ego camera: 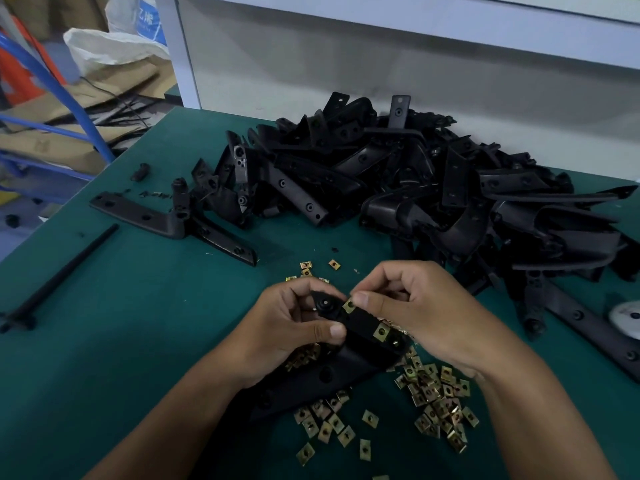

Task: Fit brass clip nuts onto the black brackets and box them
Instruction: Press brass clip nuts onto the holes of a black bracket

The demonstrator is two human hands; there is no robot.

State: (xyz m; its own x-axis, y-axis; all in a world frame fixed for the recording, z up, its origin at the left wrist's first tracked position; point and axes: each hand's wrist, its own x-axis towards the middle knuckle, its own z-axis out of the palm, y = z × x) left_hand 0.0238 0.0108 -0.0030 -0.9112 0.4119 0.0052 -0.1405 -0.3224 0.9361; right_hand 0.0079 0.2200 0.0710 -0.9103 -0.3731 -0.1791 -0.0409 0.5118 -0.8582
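Note:
My left hand (294,323) grips the upper end of a black bracket (332,368) held over the green table, thumb across its front. My right hand (412,306) pinches a brass clip nut (349,305) against the bracket's top edge. A second brass nut (381,332) sits clipped on the bracket lower down. Loose brass clip nuts (436,400) lie scattered under and to the right of my hands. A big heap of black brackets (398,181) fills the far middle and right of the table.
One separate black bracket (173,220) lies at the left, with a thin black rod (65,271) nearer the left edge. A white round object (627,318) sits at the right edge. Cardboard, a blue frame (59,95) and a white sack stand beyond the table's left side.

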